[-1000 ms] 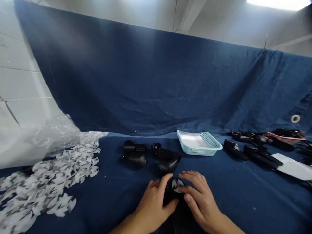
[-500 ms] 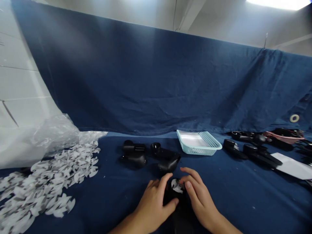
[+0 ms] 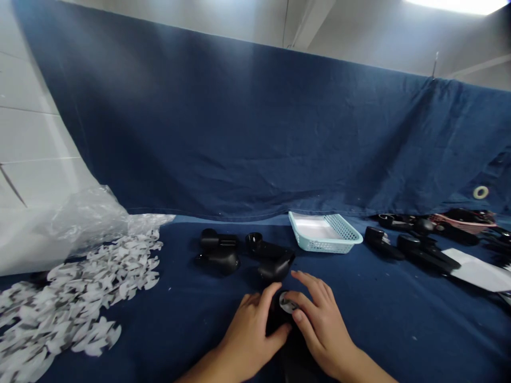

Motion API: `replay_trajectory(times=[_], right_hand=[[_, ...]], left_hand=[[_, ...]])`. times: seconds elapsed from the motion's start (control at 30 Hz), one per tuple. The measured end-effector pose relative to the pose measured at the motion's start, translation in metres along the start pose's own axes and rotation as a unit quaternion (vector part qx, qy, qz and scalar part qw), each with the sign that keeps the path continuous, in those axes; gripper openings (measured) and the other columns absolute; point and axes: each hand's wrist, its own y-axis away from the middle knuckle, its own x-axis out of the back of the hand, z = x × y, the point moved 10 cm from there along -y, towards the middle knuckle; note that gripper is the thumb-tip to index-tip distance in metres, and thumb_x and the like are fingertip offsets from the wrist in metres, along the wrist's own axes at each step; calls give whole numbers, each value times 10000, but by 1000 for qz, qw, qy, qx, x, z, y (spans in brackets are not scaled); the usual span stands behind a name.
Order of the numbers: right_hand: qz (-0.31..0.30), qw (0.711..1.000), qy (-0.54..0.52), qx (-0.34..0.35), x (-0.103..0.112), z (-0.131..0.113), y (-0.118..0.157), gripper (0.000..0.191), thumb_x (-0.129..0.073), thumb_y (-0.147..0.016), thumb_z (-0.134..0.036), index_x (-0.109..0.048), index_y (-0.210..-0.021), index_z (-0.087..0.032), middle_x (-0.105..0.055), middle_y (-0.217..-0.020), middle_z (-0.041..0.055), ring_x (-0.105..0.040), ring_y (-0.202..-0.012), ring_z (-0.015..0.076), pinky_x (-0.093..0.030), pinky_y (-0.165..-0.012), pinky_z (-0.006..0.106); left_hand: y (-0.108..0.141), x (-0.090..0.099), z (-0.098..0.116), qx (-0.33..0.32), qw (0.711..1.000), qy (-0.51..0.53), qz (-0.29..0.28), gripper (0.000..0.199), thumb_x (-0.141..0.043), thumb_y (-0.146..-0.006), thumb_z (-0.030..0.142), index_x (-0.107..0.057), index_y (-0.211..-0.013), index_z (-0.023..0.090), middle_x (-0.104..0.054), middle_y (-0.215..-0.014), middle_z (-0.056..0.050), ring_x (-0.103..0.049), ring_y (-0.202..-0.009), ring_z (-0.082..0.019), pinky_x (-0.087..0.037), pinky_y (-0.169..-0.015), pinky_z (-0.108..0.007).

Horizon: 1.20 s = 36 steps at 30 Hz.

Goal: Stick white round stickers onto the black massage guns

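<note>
The navy cloth-covered bench [image 3: 379, 330] runs beyond both sides of the view, with open cloth to the right. A black housing [image 3: 277, 319] lies near its front edge. The left hand [image 3: 247, 335] and right hand [image 3: 323, 324] bracket it, fingers [image 3: 307, 303] curled closed around it, beside a white-marked disc [image 3: 288, 303]. More black housings [image 3: 275, 267] lie just ahead, before the pale-blue basket [image 3: 325, 234] at the far edge.

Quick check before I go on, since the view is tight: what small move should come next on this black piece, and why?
Probably steady the black device with the left hand and lift the white scrap off its round end with the right hand. Both hands are already around it, the scrap sits under the right fingers, and a pile of white scraps lies at left.
</note>
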Motion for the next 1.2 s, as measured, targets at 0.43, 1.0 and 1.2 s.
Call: replay_trajectory(times=[0.43, 1.0, 1.2], right_hand=[[37, 991, -120, -33, 3, 7, 12, 224, -396, -1015, -278, -606, -1082, -323, -461, -1371, 26, -445, -1254, 260, -386, -1015, 477], [50, 992, -104, -43, 9, 14, 9, 251, -377, -1021, -287, -628, -1002, -298, -458, -1383, 26, -423, -1262, 273, -364, -1017, 502], [17, 997, -64, 46, 4, -6, 8, 249, -417, -1006, -275, -567, -1201, -315, -410, -1426, 37, -365, -1310, 276, -351, -1043, 480]], left_hand=[[1, 0, -2, -1, 1000, 3, 0, 669, -650, -837, 211, -358, -1439, 228, -626, -1312, -77, -573, -1167, -299, -431, -1028, -480], [2, 0, 0, 8, 1000, 4, -8, 669, -662, -833, 222, -366, -1432, 239, -628, -1310, -65, -565, -1180, -299, -415, -1043, -493], [2, -2, 1, -29, 999, -12, 10, 654, -639, -869, 243, -320, -1440, 235, -611, -1342, -88, -580, -1175, -304, -429, -1024, -495]])
